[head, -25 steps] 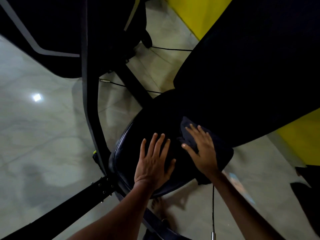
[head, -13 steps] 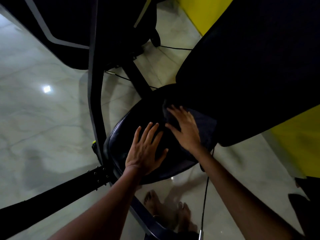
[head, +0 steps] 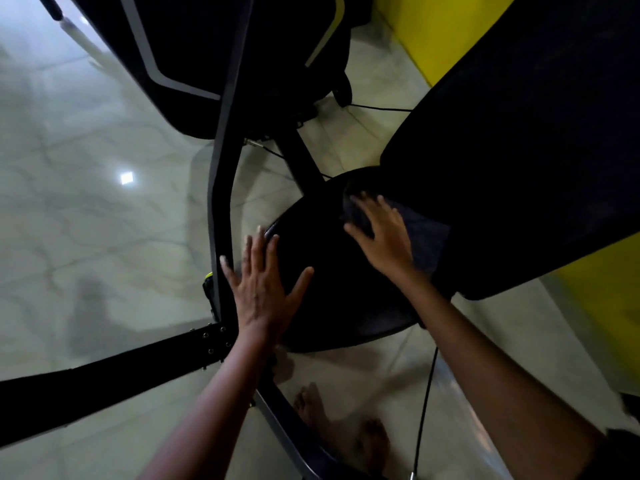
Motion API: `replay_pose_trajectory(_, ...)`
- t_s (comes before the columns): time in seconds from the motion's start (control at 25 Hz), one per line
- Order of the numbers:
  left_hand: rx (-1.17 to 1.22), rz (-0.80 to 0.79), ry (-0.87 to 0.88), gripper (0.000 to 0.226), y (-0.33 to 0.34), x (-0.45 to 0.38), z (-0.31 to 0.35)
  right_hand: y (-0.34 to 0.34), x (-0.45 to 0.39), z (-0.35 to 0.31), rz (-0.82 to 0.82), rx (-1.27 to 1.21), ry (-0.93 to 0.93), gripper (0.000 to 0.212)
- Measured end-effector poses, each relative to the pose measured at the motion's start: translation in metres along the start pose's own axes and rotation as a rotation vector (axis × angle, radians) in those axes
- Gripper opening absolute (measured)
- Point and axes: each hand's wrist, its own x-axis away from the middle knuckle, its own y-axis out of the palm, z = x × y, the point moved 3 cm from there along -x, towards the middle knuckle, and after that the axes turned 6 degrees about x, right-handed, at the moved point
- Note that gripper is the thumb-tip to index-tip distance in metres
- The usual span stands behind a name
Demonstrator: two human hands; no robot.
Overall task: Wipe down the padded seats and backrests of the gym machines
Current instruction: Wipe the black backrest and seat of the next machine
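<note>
Seat (head: 339, 289) under flat left hand (head: 263, 289); right hand (head: 384, 233) spread on cloth (head: 426, 233).

hands: 2 (left hand (head: 261, 285), right hand (head: 384, 237)) | seat (head: 339, 292): 1 | backrest (head: 519, 150): 1 | cloth (head: 424, 233): 1 | bare feet: 2 (foot (head: 310, 407), foot (head: 374, 441)) | cable (head: 424, 407): 1

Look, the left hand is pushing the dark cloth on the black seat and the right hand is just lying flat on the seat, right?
Not quite: the hands are swapped. In the head view the right hand presses the dark cloth onto the black seat, close under the backrest. The left hand has no cloth; it lies flat with fingers spread at the seat's left edge.
</note>
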Motion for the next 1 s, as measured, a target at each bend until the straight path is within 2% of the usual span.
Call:
replay_pose_trajectory(0.12,0.193,0.028,-0.243,0.076,-0.001,-0.004,-0.007,0.000,0.039,-0.008,-0.049,-0.002,-0.165,0.064)
replay_pose_trajectory(0.24,0.152,0.112,-0.203,0.062,0.004,-0.006,-0.003,-0.010,0.000,0.016,-0.073,0.022,-0.177,0.069)
replay_pose_trajectory(0.32,0.119,0.128,-0.165,0.057,0.006,-0.006,-0.007,-0.014,-0.036,0.032,-0.022,0.039,-0.025,0.066)
replay_pose_trajectory(0.44,0.107,0.106,-0.152,0.054,0.006,-0.014,-0.014,-0.014,-0.074,0.036,0.012,0.073,0.318,0.063)
replay_pose_trajectory(0.52,0.111,0.109,-0.149,0.053,0.006,-0.018,-0.016,-0.010,-0.075,0.026,0.018,0.113,0.377,0.062)
replay_pose_trajectory(0.68,0.156,0.102,-0.153,0.052,0.006,-0.013,-0.013,-0.001,-0.018,-0.013,0.014,0.056,0.190,0.064)
replay_pose_trajectory(0.8,0.191,0.077,-0.164,0.051,0.009,-0.010,-0.013,0.008,0.053,-0.042,0.048,0.019,0.127,0.064)
replay_pose_trajectory(0.88,0.191,0.060,-0.154,0.051,0.011,-0.003,-0.012,0.013,0.091,-0.041,0.039,0.047,0.082,0.062)
replay_pose_trajectory(1.0,0.210,0.041,-0.152,0.051,0.014,0.001,-0.010,0.005,0.082,-0.012,0.018,0.106,0.109,0.065)
